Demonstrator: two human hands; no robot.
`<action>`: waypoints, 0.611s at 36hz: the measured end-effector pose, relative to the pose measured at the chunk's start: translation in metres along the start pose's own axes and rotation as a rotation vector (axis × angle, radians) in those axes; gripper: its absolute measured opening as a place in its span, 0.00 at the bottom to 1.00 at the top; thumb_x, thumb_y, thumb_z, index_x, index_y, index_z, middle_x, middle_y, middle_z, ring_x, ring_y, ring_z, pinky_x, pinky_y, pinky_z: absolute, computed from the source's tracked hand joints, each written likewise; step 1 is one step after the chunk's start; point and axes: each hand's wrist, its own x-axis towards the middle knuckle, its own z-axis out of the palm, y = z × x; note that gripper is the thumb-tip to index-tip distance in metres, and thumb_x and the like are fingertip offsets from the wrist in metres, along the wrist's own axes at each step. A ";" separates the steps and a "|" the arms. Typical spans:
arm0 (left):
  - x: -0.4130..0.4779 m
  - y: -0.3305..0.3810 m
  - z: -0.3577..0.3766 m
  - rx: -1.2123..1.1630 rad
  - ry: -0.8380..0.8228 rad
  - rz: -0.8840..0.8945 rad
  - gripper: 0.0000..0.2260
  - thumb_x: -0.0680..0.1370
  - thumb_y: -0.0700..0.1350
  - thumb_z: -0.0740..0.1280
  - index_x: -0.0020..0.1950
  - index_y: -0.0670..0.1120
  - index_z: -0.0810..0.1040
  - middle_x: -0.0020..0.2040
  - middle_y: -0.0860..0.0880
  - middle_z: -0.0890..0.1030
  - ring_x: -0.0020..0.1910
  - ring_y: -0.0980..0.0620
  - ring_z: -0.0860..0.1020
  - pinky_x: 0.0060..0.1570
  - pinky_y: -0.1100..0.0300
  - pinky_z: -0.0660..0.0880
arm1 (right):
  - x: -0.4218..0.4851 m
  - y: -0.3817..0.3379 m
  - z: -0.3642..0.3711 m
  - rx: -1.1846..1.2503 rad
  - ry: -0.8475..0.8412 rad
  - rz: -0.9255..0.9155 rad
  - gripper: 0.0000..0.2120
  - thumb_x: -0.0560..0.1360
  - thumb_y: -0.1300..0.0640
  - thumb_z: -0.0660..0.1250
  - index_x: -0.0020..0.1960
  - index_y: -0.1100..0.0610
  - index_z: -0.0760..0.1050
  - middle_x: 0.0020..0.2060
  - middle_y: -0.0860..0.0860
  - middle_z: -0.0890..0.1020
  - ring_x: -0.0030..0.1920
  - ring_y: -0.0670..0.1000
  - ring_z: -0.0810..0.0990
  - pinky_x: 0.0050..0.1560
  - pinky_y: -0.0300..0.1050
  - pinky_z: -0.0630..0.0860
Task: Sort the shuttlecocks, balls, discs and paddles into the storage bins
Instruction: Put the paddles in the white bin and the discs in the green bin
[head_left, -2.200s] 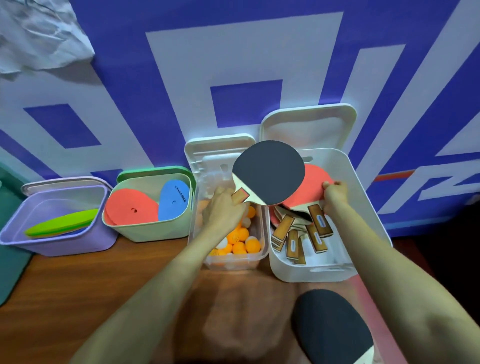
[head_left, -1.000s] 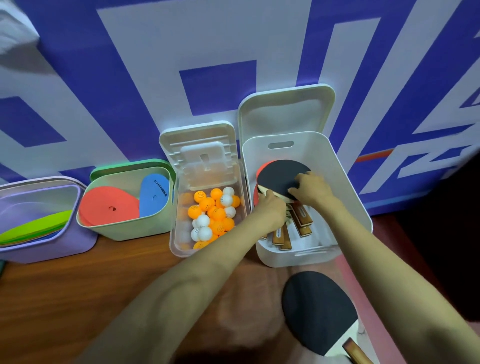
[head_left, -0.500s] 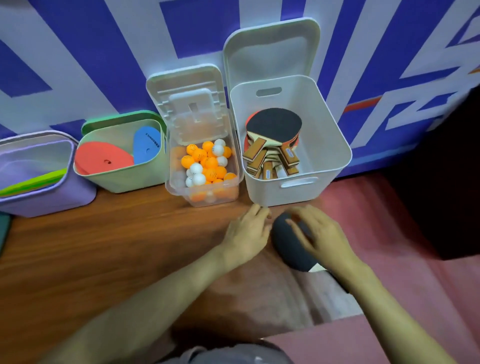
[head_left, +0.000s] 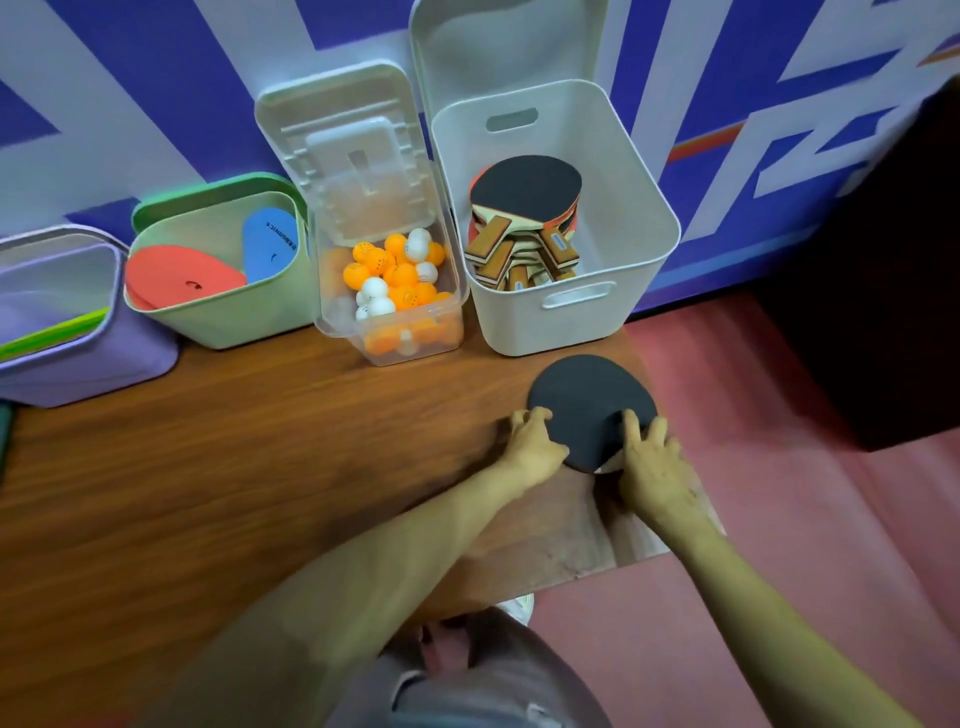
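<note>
Both arms reach forward and down from the near side. The left hand and the right hand sit side by side, backs up, low on the wooden table. Between them lies a black paddle, flat on the wood, round end pointing away from the hands.

The table's right edge runs just beside the right hand. Its near corner is right behind that wrist, and past it is red floor. To the left of the left hand there is a wide stretch of bare wood. Straight ahead of the fingers, just past the paddle's far end, stands a white bin with its top open. More paddles are piled inside it. Left of that bin, and farther from the hands, come a clear bin of orange and white balls, a green bin with red and blue discs, and a purple bin.

The left hand's fingers are curled over the paddle's left rim and hold it. The right hand's fingers lie on top of the black face, a little spread. That hand hides the handle, so I cannot tell if it grips the handle or only rests on it.
</note>
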 end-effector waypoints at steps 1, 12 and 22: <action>-0.001 -0.001 -0.002 -0.051 0.030 -0.023 0.24 0.77 0.41 0.65 0.72 0.46 0.62 0.69 0.46 0.59 0.64 0.45 0.68 0.61 0.57 0.70 | -0.001 0.001 0.004 0.067 0.002 -0.034 0.34 0.69 0.69 0.60 0.72 0.57 0.54 0.58 0.59 0.61 0.53 0.61 0.68 0.54 0.54 0.72; -0.009 -0.048 -0.067 -0.780 0.342 -0.260 0.15 0.76 0.41 0.68 0.59 0.45 0.67 0.55 0.46 0.78 0.52 0.48 0.78 0.49 0.52 0.78 | -0.009 -0.041 0.000 0.295 -0.009 -0.473 0.32 0.67 0.62 0.66 0.71 0.57 0.64 0.52 0.48 0.61 0.50 0.54 0.74 0.45 0.41 0.72; -0.066 -0.083 -0.149 -1.006 0.996 0.035 0.11 0.77 0.42 0.65 0.57 0.49 0.67 0.55 0.47 0.75 0.53 0.48 0.77 0.51 0.54 0.77 | -0.002 -0.161 -0.030 0.400 -0.073 -0.906 0.33 0.65 0.55 0.62 0.71 0.54 0.66 0.51 0.45 0.63 0.47 0.45 0.72 0.53 0.40 0.72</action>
